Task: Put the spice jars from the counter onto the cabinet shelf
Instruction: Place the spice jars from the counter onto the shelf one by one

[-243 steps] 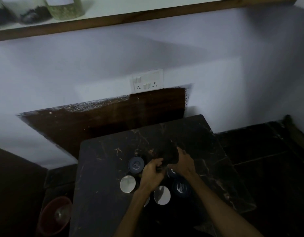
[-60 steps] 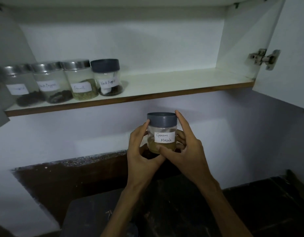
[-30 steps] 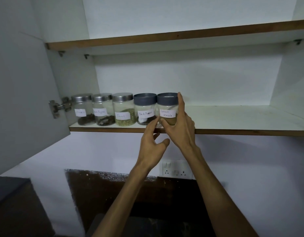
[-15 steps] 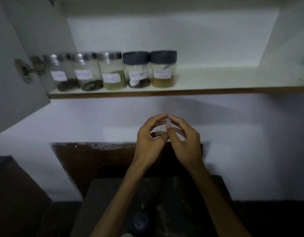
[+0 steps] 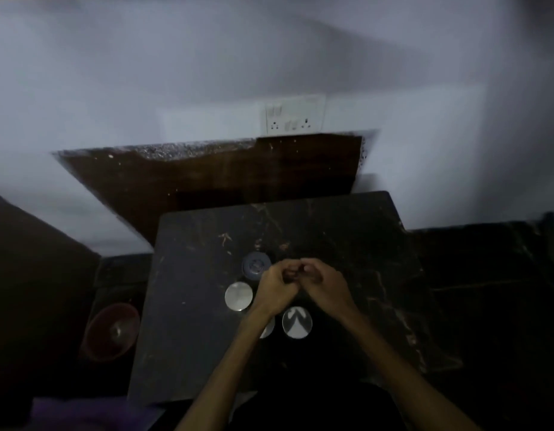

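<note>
I look down on a dark marble counter (image 5: 191,337). Spice jars stand on it, seen from above: one with a dark grey lid (image 5: 255,266), one with a silver lid (image 5: 238,296), another silver-lidded one (image 5: 297,322), and one more (image 5: 268,328) mostly hidden under my left wrist. My left hand (image 5: 277,290) and my right hand (image 5: 327,286) hover side by side over the jars. Their fingers are curled in and the fingertips meet, with nothing visible in them. The cabinet shelf is out of view.
A white wall socket (image 5: 294,118) sits above a dark brown backsplash (image 5: 238,175). A reddish bowl-like container (image 5: 112,332) stands low at the left of the counter. A purple cloth (image 5: 83,412) lies at the bottom left. A lower dark surface (image 5: 487,290) extends right.
The garam masala jar was set on the shelf beside the other jars and let go. My view has dropped from the shelf to the counter, and both empty hands came down over the jars.
</note>
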